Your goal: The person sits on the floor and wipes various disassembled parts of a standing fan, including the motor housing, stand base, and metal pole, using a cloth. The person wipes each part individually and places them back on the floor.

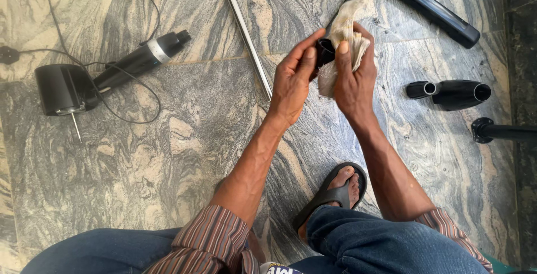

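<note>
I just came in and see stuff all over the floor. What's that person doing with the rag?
A person sits over a stone floor. The left hand holds a small black part, and the right hand presses a pale cloth against it. Other pieces lie around: a black motor unit with a cord, a metal rod, a long black tube and two short black tubes. One foot wears a black sandal.

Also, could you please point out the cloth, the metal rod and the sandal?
cloth (349,19), head view, upper bunched part.
metal rod (241,25), head view, mid-shaft.
sandal (330,195), head view, black strap.
</note>
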